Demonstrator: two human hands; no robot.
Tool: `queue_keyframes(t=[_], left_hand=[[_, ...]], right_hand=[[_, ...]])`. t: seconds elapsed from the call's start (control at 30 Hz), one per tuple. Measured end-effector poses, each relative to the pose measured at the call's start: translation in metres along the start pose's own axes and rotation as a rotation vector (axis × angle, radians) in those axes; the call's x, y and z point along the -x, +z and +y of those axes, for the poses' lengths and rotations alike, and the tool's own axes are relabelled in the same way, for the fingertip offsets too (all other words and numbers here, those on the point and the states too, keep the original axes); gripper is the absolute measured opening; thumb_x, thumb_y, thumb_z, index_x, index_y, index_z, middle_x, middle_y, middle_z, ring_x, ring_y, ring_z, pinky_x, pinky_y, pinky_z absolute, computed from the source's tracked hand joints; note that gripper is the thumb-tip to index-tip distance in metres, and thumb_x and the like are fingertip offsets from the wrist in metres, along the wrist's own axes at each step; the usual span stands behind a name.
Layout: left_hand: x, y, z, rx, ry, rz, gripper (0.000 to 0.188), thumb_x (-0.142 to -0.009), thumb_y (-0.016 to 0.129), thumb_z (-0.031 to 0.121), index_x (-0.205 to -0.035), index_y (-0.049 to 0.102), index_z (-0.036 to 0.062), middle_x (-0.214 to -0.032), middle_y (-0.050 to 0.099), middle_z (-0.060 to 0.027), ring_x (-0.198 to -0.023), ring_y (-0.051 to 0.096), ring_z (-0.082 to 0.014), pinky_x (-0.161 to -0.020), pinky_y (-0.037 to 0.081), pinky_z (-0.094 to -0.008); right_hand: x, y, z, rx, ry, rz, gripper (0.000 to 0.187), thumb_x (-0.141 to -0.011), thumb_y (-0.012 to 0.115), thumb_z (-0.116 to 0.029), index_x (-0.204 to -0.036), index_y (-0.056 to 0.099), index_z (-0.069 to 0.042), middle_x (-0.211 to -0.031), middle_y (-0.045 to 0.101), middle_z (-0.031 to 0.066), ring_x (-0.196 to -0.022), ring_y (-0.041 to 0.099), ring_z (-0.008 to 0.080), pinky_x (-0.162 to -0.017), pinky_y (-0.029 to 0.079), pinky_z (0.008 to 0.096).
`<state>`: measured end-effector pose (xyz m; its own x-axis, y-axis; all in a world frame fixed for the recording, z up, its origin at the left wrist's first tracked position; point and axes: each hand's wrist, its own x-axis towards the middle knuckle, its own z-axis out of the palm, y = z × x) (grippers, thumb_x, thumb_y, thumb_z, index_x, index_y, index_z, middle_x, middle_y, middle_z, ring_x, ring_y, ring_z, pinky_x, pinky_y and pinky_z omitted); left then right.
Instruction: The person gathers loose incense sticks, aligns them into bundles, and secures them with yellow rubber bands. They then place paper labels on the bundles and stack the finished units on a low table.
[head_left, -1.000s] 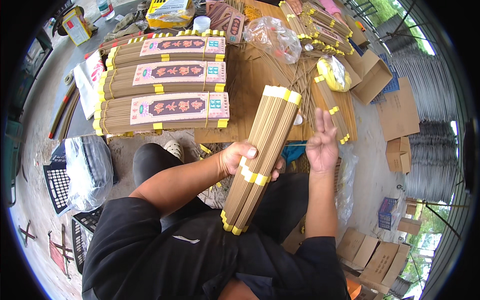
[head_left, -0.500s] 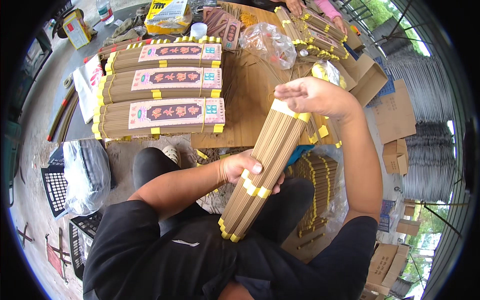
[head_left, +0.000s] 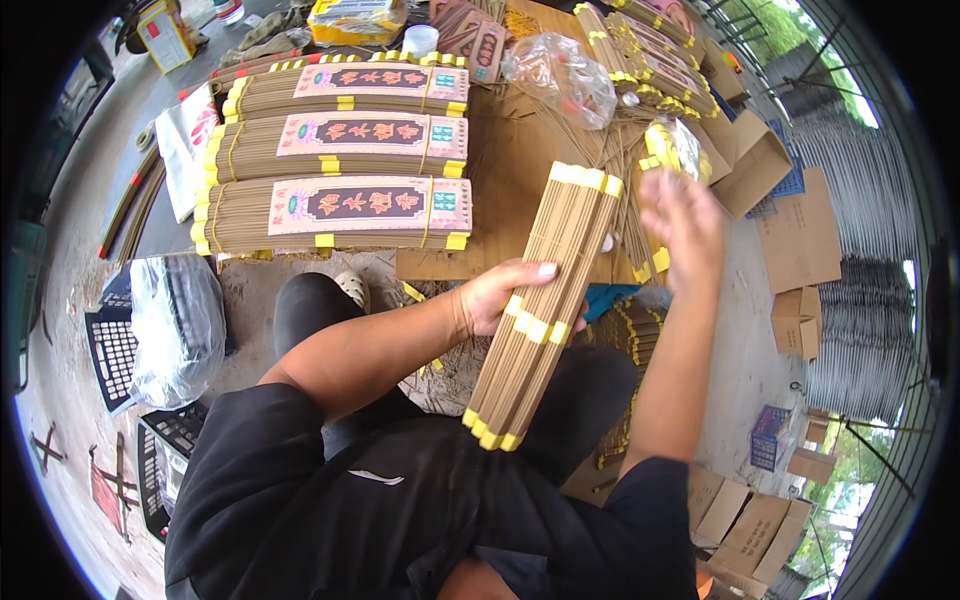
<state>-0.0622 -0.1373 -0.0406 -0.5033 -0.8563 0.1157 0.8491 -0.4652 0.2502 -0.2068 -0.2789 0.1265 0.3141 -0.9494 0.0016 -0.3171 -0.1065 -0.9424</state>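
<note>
My left hand [head_left: 498, 297] is wrapped around the middle of a thick bundle of brown incense sticks [head_left: 548, 270]. Yellow paper bands circle the sticks at both ends and near the middle. The bundle leans, its upper end up and to the right, its lower end close to my black shirt. Just right of that upper end is my right hand [head_left: 683, 225], raised and apart from the bundle. Its fingers are smeared by motion. On the table's left side lie several finished incense bundles [head_left: 370, 205] in rows, with pink labels and thin ties.
The wooden table [head_left: 505, 205] carries loose sticks, a clear plastic bag [head_left: 560, 80] and a white cup [head_left: 420, 40]. More incense bundles [head_left: 650, 60] lie at the far right. Cardboard boxes [head_left: 750, 160] stand to the right; a plastic-covered black crate [head_left: 170, 335] is at left.
My right hand has left the bundle's upper end and moved right and down. The bundle, still in my left hand, stands slightly more upright. The whole view has shifted a little.
</note>
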Motion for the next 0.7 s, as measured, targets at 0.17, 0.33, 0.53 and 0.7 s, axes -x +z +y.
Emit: queue_keyframes(t=[0.17, 0.33, 0.53, 0.7], left_hand=[[-0.002, 0.028, 0.011, -0.218, 0.075, 0.231, 0.053, -0.089, 0.076, 0.024, -0.132, 0.056, -0.0010, -0.117, 0.069, -0.0185, -0.108, 0.070, -0.0320, -0.095, 0.058, -0.0469], [-0.007, 0.032, 0.012, -0.409, -0.035, 0.372, 0.052, -0.085, 0.080, 0.016, -0.129, 0.059, -0.0003, -0.111, 0.070, -0.0139, -0.101, 0.071, -0.0246, -0.089, 0.060, -0.0433], [-0.015, 0.036, 0.009, -0.474, 0.030, 0.433, 0.055, -0.083, 0.083, 0.014, -0.129, 0.055, 0.0016, -0.110, 0.067, -0.0106, -0.099, 0.069, -0.0213, -0.088, 0.059, -0.0404], [-0.017, 0.044, 0.002, -0.498, 0.081, 0.439, 0.068, -0.080, 0.085, 0.014, -0.136, 0.048, 0.0024, -0.114, 0.065, -0.0100, -0.102, 0.067, -0.0215, -0.090, 0.058, -0.0401]], right_hand=[[0.081, 0.033, 0.064, -0.342, 0.218, -0.292, 0.064, -0.094, 0.073, -0.044, -0.137, 0.055, 0.001, -0.130, 0.063, 0.0129, -0.123, 0.058, 0.0223, -0.110, 0.042, 0.0370], [0.062, 0.039, 0.085, -0.392, 0.414, -0.352, 0.054, -0.090, 0.077, -0.028, -0.131, 0.058, 0.001, -0.119, 0.067, 0.0126, -0.106, 0.066, 0.0215, -0.091, 0.054, 0.0357], [0.030, 0.045, 0.080, -0.407, 0.351, -0.298, 0.059, -0.081, 0.087, -0.027, -0.126, 0.061, 0.001, -0.115, 0.069, 0.0137, -0.100, 0.068, 0.0221, -0.087, 0.057, 0.0370], [-0.008, 0.036, 0.103, -0.605, 0.304, -0.066, 0.081, -0.079, 0.089, -0.018, -0.143, 0.043, 0.003, -0.117, 0.066, 0.0140, -0.102, 0.068, 0.0257, -0.091, 0.057, 0.0418]])
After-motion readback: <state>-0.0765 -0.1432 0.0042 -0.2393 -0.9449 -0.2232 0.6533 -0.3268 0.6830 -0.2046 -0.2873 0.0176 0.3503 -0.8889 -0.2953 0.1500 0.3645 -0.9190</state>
